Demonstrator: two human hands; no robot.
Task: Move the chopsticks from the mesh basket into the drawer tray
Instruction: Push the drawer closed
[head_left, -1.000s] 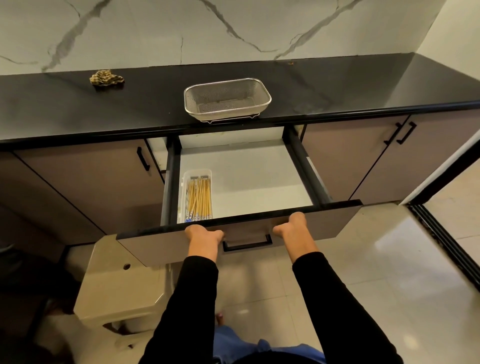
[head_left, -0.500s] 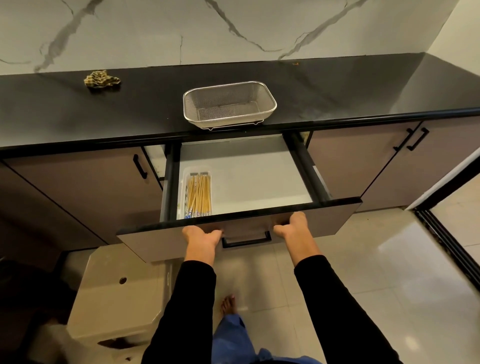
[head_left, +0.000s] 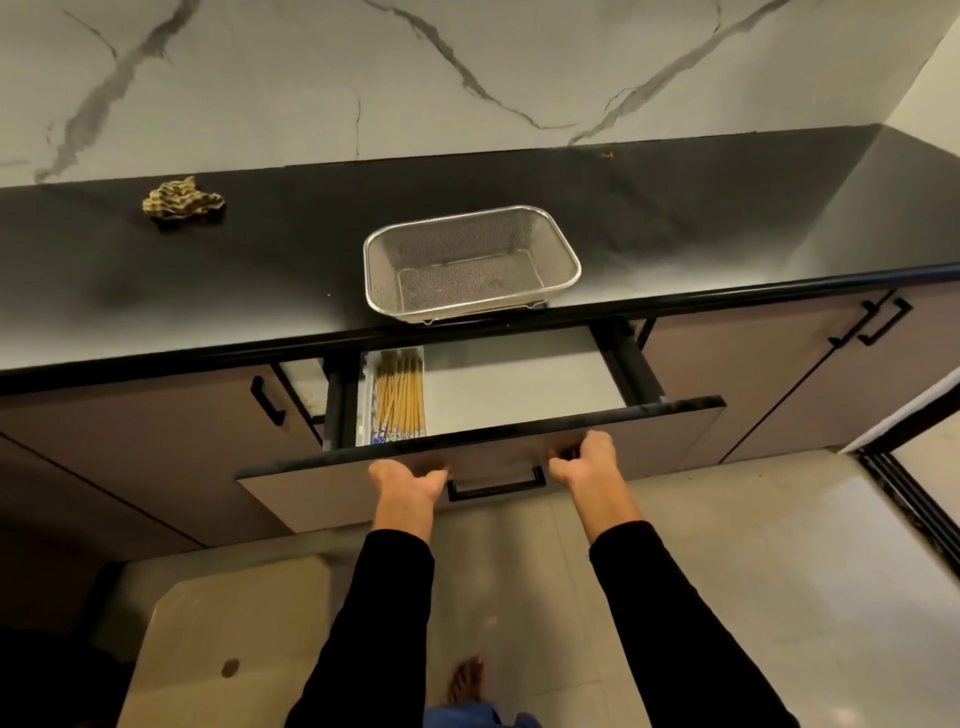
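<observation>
The brown-fronted drawer (head_left: 483, 467) has slid further in than a moment ago, with the left hand (head_left: 407, 480) and right hand (head_left: 584, 462) pressed flat-fingered against its front. The wooden chopsticks (head_left: 399, 397) lie in the white plastic drawer tray (head_left: 368, 400); the silver mesh basket (head_left: 470, 262) on the black countertop (head_left: 208, 280) holds nothing.

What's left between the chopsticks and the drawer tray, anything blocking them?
Nothing visible. The chopsticks already lie in the tray at the drawer's left side, and the mesh basket on the counter looks empty. Both hands rest on the drawer front.
</observation>
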